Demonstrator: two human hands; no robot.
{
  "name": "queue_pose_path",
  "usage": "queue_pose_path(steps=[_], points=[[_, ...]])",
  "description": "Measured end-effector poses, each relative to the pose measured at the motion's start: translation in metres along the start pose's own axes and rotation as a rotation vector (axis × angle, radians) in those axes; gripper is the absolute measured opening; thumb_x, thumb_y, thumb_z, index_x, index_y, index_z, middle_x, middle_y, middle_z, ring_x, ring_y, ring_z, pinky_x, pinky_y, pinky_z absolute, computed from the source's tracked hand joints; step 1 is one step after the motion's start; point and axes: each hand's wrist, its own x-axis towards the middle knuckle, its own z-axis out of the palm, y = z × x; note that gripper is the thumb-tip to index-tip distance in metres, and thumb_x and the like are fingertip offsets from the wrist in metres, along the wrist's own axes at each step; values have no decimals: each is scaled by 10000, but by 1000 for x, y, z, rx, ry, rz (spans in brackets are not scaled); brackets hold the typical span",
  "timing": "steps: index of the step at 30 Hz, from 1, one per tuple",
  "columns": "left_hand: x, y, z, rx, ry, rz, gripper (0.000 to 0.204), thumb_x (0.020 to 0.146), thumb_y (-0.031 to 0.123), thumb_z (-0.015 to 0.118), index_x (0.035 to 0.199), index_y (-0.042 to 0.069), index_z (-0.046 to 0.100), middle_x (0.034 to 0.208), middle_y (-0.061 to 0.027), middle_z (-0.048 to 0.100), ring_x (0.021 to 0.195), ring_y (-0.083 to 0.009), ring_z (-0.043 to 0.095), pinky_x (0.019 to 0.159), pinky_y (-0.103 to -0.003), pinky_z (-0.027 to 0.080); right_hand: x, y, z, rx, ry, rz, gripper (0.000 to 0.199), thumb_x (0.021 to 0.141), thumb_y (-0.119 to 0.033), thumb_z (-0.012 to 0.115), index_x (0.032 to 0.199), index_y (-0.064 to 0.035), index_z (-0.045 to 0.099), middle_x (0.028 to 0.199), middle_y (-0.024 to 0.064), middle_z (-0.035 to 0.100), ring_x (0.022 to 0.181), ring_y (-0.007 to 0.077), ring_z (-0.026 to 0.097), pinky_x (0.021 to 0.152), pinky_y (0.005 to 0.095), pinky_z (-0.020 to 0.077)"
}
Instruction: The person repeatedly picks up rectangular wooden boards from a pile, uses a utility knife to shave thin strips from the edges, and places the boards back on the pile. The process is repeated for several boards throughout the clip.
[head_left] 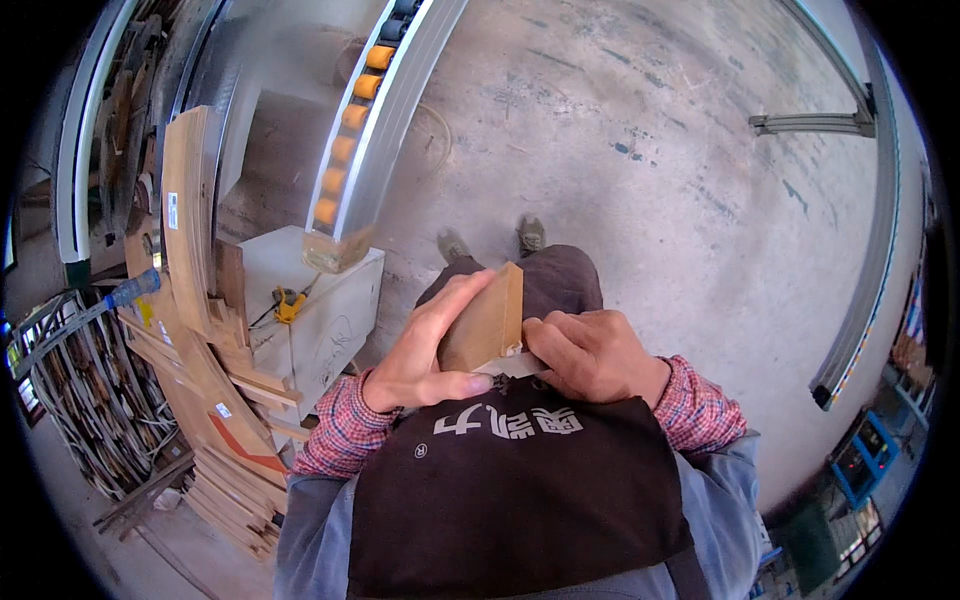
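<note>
Close in front of my dark apron [520, 490] I hold a short brown wooden board [487, 325] on end. My left hand [428, 345] grips it from the left, fingers along its far side and thumb near its lower end. A pale strip [510, 365] runs across the end of the board nearest me. My right hand [590, 350] is closed at the board's right edge, thumb and fingers pinched together over that strip's right end. What exactly lies between those right fingertips is hidden.
Ahead to the left stands a roller rail [355, 130] with orange rollers. A white box [335, 300] carries a yellow-handled tool [288, 305]. Wooden boards [187, 220] lean and pile up at the left, beside a rack of strips [90, 400]. Another rail [860, 310] curves along the right.
</note>
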Motion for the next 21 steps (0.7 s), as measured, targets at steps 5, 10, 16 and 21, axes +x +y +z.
queue_pose_path(steps=[5, 10, 16, 21], points=[[-1, -3, -2, -19, -4, 27, 1048, 749, 522, 740, 1499, -99, 352, 1399, -257, 489, 1300, -371, 509, 1102, -430, 386, 4, -3, -3, -1, -45, 23, 294, 816, -198, 756, 990, -59, 563, 747, 64, 541, 617, 250, 637, 527, 371, 512], [1, -2, -2, -54, -1, 27, 1050, 749, 522, 743, 1498, -100, 352, 1390, -258, 492, 1299, -369, 506, 1102, -430, 382, 4, -4, -5, 25, -68, 27, 333, 881, -323, 734, 986, -58, 562, 741, 77, 546, 594, 273, 628, 519, 390, 509], [3, -1, -1, -34, -3, 20, 1053, 745, 520, 744, 1497, -105, 351, 1388, -261, 491, 1301, -369, 505, 1106, -429, 376, 2, 1, -2, 42, -66, 59, 332, 928, -375, 685, 946, -67, 561, 720, 85, 555, 589, 295, 623, 516, 401, 505], [3, -7, -1, -28, 40, 57, 1047, 738, 507, 750, 1489, -112, 362, 1396, -271, 488, 1310, -380, 498, 1117, -434, 365, 2, 3, 6, 92, -36, 138, 310, 944, -372, 663, 921, -80, 559, 718, 91, 577, 597, 313, 627, 521, 418, 504]])
